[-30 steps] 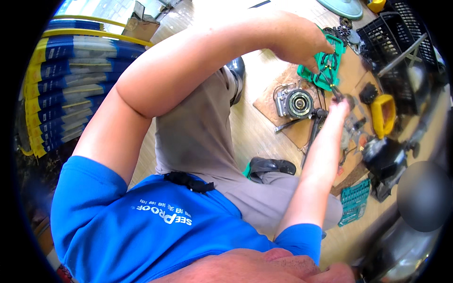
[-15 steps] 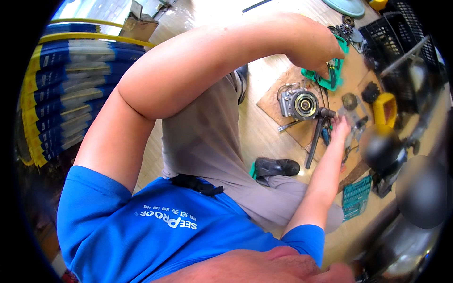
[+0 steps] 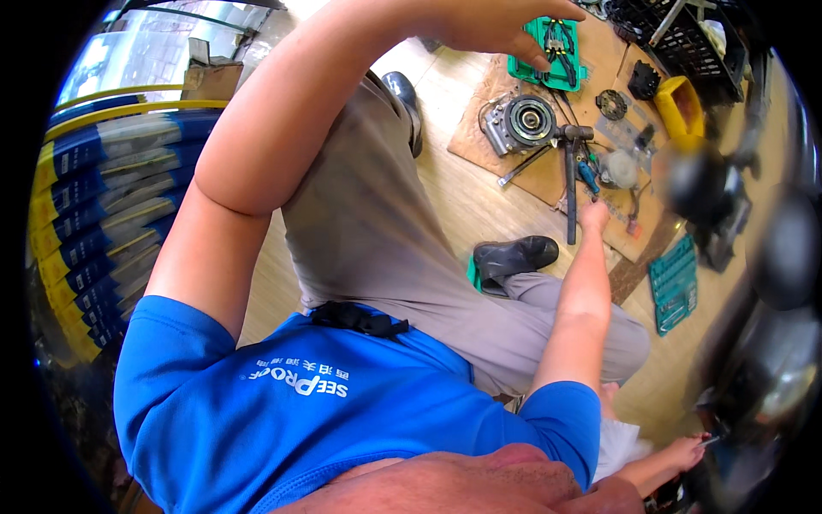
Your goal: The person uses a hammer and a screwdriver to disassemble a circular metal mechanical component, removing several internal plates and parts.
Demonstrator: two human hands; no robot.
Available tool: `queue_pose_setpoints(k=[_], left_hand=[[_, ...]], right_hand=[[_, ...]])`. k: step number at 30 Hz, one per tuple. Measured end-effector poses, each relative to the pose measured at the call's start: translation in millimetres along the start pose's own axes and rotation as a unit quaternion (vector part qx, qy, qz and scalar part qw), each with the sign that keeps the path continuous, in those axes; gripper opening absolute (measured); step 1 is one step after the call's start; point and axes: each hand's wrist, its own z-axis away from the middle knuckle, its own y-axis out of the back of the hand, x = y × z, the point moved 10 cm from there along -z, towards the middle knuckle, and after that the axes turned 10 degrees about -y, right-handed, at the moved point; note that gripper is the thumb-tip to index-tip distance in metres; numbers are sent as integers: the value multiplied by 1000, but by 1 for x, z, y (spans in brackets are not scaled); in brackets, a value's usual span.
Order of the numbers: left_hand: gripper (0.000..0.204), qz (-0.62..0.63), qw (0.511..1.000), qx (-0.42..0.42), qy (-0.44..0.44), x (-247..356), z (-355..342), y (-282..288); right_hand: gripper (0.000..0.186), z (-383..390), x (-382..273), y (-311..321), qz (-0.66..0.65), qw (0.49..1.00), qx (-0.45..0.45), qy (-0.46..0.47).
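Left hand (image 3: 495, 27) spreads, seemingly empty, by far case (image 3: 562, 85), open likely for access; right hand (image 3: 593, 215) curls near screwdriver (image 3: 587, 176), hold unclear.

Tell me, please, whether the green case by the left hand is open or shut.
Open: the green case has its inside showing, with tools visible in it.

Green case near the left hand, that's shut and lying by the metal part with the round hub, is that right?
Not quite: the green case is open, as the head view shows. It does lie near the left hand, by the metal part with the round hub.
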Motion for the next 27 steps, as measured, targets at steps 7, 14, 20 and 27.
queue_pose_setpoints(k=[7,14,20,27], left_hand=[[66,-57,997,-40,25,-9,-8,-16],[65,-69,996,-46,43,-47,-21,-41],[53,-97,994,-40,43,-54,-19,-41],[59,-121,985,-118,28,-14,-22,-67]], right_hand=[[49,-25,-40,-9,-63,998,8,15],[43,-16,-48,-8,6,998,-26,-53],[40,39,-92,66,70,997,17,-9],[32,51,-132,172,-322,944,5,65]])
